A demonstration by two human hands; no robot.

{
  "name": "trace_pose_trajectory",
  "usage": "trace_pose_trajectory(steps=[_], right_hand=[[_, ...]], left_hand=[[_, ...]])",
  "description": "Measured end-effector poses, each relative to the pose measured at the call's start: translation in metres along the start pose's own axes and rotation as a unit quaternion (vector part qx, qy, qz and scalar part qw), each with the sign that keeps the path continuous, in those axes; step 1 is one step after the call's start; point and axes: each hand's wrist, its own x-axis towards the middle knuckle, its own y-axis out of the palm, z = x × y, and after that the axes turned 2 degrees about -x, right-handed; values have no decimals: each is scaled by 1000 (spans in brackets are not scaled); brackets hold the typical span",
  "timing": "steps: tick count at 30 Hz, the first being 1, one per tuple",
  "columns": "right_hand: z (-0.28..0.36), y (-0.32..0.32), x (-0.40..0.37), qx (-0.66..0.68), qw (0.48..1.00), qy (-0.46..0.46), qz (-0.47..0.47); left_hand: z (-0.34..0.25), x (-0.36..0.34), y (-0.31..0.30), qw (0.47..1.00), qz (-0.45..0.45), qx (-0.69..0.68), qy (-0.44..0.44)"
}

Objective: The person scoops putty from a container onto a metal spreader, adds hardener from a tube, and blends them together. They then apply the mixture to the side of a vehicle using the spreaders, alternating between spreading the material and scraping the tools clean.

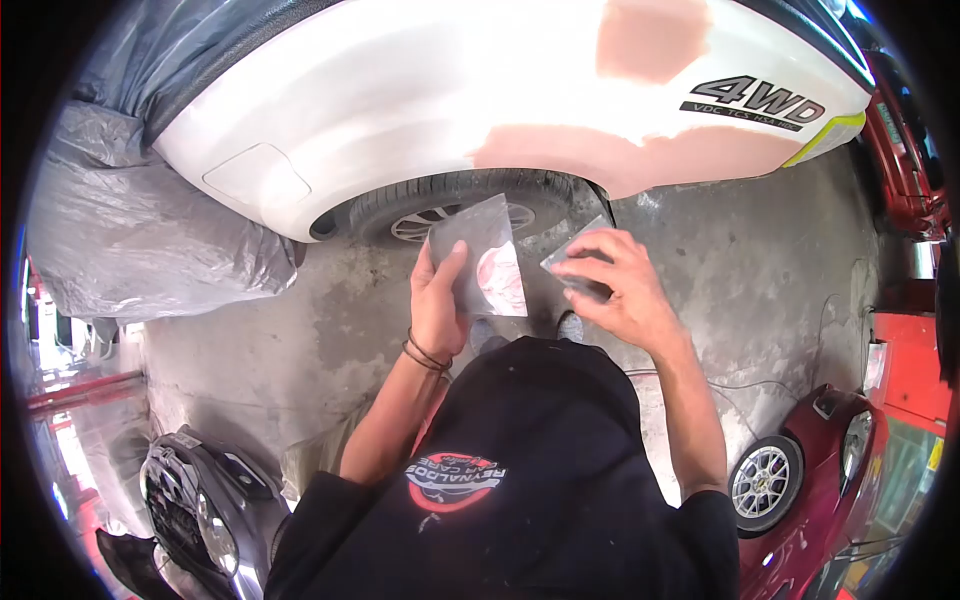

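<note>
My left hand [437, 305] grips a flat grey mixing plate [472, 225] by its left edge, with the thumb on top. A smear of pinkish filler paste [502, 282] lies at the plate's right side. Between the thumb and fingers of my right hand [635, 295] is a thin, flat filler spreader [588, 234], partly hidden by the fingers. A small gap separates spreader and plate. Both hands are in front of the white car panel [400, 90], which carries pinkish patches [650, 40] above and along its lower edge [560, 147].
Below the panel is a wheel [375, 215]. Grey plastic sheeting [170, 220] covers the car's left part. A maroon car [830, 480] stands behind at right, a grey car [215, 500] at left. A cable [740, 385] runs over the concrete floor [270, 370].
</note>
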Motion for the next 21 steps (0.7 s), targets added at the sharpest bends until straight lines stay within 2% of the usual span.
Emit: trace_pose_trajectory(steps=[1,2,6,10,13,16,18,20,21], right_hand=[[7,-6,4,-8,1000,-8,-12],[16,-10,10,-15,999,-15,-25],[27,-12,25,-42,997,-63,-19],[33,-3,15,-31,997,-67,16],[38,2,1,-22,996,-79,21],[35,12,-16,-27,996,-80,38],[30,20,-26,-24,995,-87,44],[32,17,-26,48,995,-86,-20],[35,16,-28,87,992,-80,-54]], left_hand=[[0,1,3,998,20,39,36],[1,2,0,978,67,168,100],[-6,-12,27,925,149,316,152],[-11,-17,38,903,159,375,137],[5,-7,35,896,135,368,209],[-5,-1,45,878,77,397,255],[-20,5,58,923,46,295,242],[-21,15,61,943,24,226,242],[-7,15,51,966,6,179,185]])
